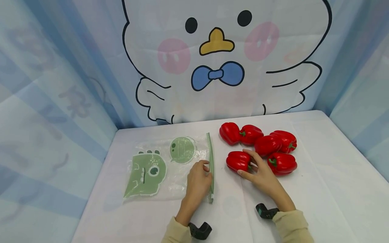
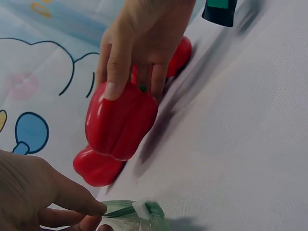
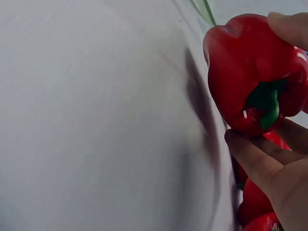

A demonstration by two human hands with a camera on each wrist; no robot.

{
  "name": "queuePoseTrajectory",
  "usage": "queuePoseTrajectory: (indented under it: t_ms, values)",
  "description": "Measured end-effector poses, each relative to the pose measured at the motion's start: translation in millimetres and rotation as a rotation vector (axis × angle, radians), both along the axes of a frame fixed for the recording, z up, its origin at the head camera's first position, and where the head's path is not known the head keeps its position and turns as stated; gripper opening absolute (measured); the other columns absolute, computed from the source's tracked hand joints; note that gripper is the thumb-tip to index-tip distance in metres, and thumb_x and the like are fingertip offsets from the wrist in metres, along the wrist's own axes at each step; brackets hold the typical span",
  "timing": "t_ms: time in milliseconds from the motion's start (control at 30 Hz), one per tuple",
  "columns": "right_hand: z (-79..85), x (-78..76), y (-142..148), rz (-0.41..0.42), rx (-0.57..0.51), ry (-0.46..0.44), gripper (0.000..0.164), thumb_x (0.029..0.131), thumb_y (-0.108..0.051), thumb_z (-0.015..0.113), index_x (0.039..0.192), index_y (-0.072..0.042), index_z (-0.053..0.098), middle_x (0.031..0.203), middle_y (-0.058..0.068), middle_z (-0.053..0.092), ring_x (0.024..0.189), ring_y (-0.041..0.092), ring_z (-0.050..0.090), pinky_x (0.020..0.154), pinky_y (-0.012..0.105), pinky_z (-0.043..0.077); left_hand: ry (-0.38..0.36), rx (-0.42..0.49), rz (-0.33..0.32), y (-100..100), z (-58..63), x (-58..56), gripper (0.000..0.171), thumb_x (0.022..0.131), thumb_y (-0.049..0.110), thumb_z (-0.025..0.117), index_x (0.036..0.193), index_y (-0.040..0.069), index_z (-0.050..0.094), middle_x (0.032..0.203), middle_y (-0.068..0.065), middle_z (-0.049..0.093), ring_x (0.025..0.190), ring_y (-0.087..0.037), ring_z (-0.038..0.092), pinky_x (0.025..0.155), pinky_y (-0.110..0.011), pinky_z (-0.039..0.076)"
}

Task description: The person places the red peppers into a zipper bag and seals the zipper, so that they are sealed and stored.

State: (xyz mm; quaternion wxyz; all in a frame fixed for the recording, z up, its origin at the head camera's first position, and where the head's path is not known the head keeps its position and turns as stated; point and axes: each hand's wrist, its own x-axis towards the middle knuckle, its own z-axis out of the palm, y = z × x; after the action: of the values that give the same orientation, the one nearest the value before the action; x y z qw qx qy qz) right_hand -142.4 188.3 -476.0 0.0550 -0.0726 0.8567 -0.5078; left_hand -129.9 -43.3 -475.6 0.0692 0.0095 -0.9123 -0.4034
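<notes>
While the left hand (image 1: pixel 199 179), fingertips together, pinches the bag (image 1: pixel 173 175) at three o'clock, the right hand (image 1: pixel 263 175), fingers half-spread, grips a pepper (image 1: pixel 237 161) just beyond. Five other peppers (image 1: pixel 268 145) lie from its eleven to three o'clock.

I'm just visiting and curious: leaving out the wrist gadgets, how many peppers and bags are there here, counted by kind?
Red peppers: 6, one of them in the right hand
Clear bag with green print: 1
Total: 7

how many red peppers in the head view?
6. One pepper in the right hand; two side by side at the back; two overlapping to their right; one nearer, beside the hand. Others could be hidden.
</notes>
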Motion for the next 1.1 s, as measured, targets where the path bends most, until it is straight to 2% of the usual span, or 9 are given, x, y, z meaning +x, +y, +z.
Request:
queuePoseTrajectory:
  t_ms: [267, 533, 767, 933, 1100]
  values:
    - [8.4, -6.9, -16.2, 0.057, -0.053, 0.017, 0.082, 0.091, -0.024, 0.081, 0.158, -0.010, 0.036, 0.158, 0.019, 0.043, 0.144, 0.044, 0.047, 0.114, 0.057, 0.045, 0.015, 0.000, -0.002, -3.2, 6.7, 0.6, 0.038, 0.076, -0.007, 0.060, 0.110, -0.003, 0.074, 0.083, -0.007, 0.066, 0.072, -0.015, 0.055, 0.063, -0.026, 0.044]
    - [10.9, -12.5, -28.7, 0.121, -0.135, 0.018, 0.079, 0.093, -0.022, 0.078, 0.158, -0.008, 0.036, 0.156, 0.021, 0.046, 0.141, 0.044, 0.049, 0.114, 0.057, 0.046, 0.005, -0.019, -0.005, -5.3, 13.6, -0.8, 0.035, 0.077, -0.005, 0.063, 0.109, -0.002, 0.075, 0.083, -0.006, 0.070, 0.070, -0.015, 0.059, 0.063, -0.026, 0.046]
    - [8.2, -13.9, -37.4, 0.131, -0.107, 0.008, 0.080, 0.092, -0.025, 0.079, 0.158, -0.012, 0.036, 0.155, 0.019, 0.047, 0.142, 0.044, 0.049, 0.114, 0.056, 0.047, -0.050, 0.011, -0.015, -8.5, 17.7, -1.6, 0.038, 0.076, -0.004, 0.064, 0.112, -0.002, 0.075, 0.083, -0.005, 0.071, 0.069, -0.011, 0.061, 0.062, -0.026, 0.048]
    - [4.5, -14.2, -40.2, 0.140, -0.088, 0.002, 0.079, 0.092, -0.024, 0.080, 0.157, -0.011, 0.038, 0.153, 0.022, 0.049, 0.141, 0.046, 0.050, 0.113, 0.057, 0.047, -0.051, 0.049, 0.000, -11.1, 22.2, -1.2, 0.037, 0.080, -0.003, 0.065, 0.116, 0.000, 0.074, 0.085, -0.005, 0.069, 0.070, -0.010, 0.061, 0.061, -0.023, 0.049]
    - [2.8, -14.7, -43.9, 0.158, -0.051, 0.041, 0.078, 0.091, -0.024, 0.081, 0.156, -0.009, 0.041, 0.152, 0.022, 0.051, 0.139, 0.044, 0.052, 0.113, 0.058, 0.048, -0.024, 0.059, 0.000, -11.3, 24.6, 0.2, 0.036, 0.084, -0.001, 0.066, 0.119, 0.001, 0.072, 0.088, -0.005, 0.067, 0.071, -0.010, 0.060, 0.060, -0.021, 0.049]
